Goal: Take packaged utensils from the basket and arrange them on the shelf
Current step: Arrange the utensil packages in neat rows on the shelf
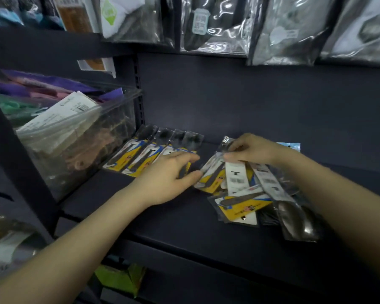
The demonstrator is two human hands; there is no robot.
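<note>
On the dark shelf [176,216] a neat row of packaged spoons [138,150] with yellow and white cards lies at the back left. My left hand [167,178] lies over the right end of that row, thumb and fingers touching the lower end of a packaged spoon [211,172]. My right hand [252,150] pinches the top of that same clear packet. A loose pile of packaged utensils [250,194] spreads below my right hand, some face down, one large dark spoon [296,220] at the front right. No basket is in view.
A clear plastic bin [79,145] full of wrapped goods stands at the left of the shelf beside a slotted upright [138,95]. Glossy bagged items [215,23] hang above. A blue card [291,146] lies behind my right wrist. Lower shelves hold more packets [119,279].
</note>
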